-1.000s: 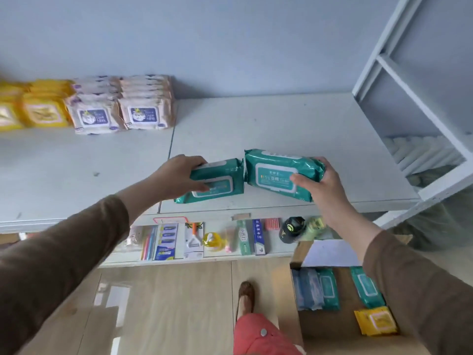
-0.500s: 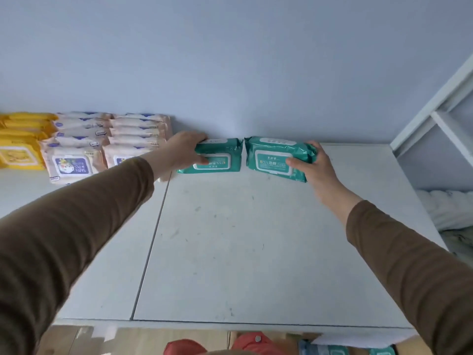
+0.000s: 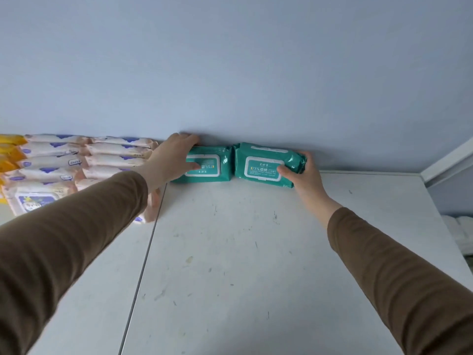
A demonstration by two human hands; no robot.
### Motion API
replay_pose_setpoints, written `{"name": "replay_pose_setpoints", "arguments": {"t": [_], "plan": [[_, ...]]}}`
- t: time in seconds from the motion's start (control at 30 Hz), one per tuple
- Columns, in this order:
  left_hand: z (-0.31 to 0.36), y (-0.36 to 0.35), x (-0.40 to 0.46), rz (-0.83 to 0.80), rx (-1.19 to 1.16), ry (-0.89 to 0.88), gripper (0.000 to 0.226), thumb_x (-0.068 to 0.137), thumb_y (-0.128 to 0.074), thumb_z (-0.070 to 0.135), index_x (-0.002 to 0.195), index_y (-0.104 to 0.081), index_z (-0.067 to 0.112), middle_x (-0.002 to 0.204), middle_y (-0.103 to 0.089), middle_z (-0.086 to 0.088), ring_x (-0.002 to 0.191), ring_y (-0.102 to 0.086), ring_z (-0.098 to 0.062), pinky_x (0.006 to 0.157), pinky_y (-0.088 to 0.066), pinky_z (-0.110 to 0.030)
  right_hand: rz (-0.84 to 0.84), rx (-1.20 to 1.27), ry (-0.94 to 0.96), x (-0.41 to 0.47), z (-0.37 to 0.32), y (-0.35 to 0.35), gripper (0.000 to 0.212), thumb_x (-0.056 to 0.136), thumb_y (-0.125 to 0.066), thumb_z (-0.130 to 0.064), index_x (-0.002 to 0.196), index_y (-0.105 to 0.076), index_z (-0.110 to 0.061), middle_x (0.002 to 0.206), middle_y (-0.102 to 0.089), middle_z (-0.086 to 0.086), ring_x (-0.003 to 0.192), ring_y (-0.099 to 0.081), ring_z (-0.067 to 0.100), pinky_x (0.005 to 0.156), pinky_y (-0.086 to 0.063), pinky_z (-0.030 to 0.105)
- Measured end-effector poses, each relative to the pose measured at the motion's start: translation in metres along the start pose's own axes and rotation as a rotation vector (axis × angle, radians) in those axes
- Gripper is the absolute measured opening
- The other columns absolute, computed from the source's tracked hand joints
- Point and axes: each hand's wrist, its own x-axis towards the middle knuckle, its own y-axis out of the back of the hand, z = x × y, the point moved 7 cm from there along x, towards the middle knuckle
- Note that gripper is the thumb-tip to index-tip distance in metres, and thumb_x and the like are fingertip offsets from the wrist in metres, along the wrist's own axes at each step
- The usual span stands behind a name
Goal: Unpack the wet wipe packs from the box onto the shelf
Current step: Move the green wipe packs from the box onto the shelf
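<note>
Teal soft plastic wet wipe packs sit side by side on white shelf (image 3: 256, 252) against wall, left hand (image 3: 170, 160) gripping left pack (image 3: 212, 167), right hand (image 3: 304, 172) gripping right pack (image 3: 258, 162); careless release may skew them.

Two packs (image 3: 231, 163) lie side by side on the shelf (image 3: 230, 252), against the wall (image 3: 230, 73).

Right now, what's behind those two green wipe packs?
Directly behind the two green packs is the blue wall, at the back edge of the white shelf. The left hand reaches over one pack's back edge. Whether a gap remains is hidden by the packs.
</note>
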Motion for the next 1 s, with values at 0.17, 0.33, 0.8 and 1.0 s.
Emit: {"name": "replay_pose_setpoints", "arguments": {"t": [0.17,0.33,0.8,1.0], "plan": [[0.001,-0.009,-0.004,0.066,0.072,-0.004,0.052,0.078,-0.078,0.037,0.118,-0.05,0.02,0.121,-0.051,0.0,0.11,-0.046,-0.026,0.083,-0.05,-0.049,0.1,-0.219,0.062,0.003,0.008,-0.006,0.061,0.07,-0.087,-0.03,0.115,-0.045,-0.027,0.102,-0.062,-0.023,0.088,-0.06,-0.012,0.069,-0.044,0.008],[0.014,-0.004,-0.008,0.073,0.144,0.047,0.054,0.078,-0.079,0.034,0.12,-0.049,0.016,0.12,-0.051,-0.004,0.11,-0.046,-0.029,0.079,-0.049,-0.047,0.161,-0.321,0.024,0.003,0.0,0.0,0.06,0.07,-0.087,-0.028,0.112,-0.045,-0.021,0.109,-0.064,-0.006,0.098,-0.063,0.014,0.08,-0.047,0.028],[0.121,-0.019,-0.161,0.09,-0.065,-0.157,0.053,0.087,-0.068,0.037,0.133,-0.051,0.017,0.128,-0.053,0.0,0.121,-0.044,-0.023,0.098,-0.043,-0.039,0.029,-0.649,0.05,-0.204,-0.006,0.023,0.037,0.086,-0.07,-0.032,0.12,-0.058,-0.022,0.125,-0.056,-0.002,0.119,-0.049,0.019,0.085,-0.034,0.026],[0.188,-0.038,-0.277,0.078,-0.172,-0.25,0.045,0.087,-0.067,0.036,0.129,-0.053,0.022,0.126,-0.053,0.005,0.119,-0.044,-0.02,0.088,-0.047,-0.036,0.099,-0.693,0.139,-0.35,0.008,0.046,0.027,0.089,-0.064,-0.028,0.115,-0.06,-0.022,0.122,-0.056,-0.005,0.114,-0.047,0.017,0.082,-0.032,0.026]]}}
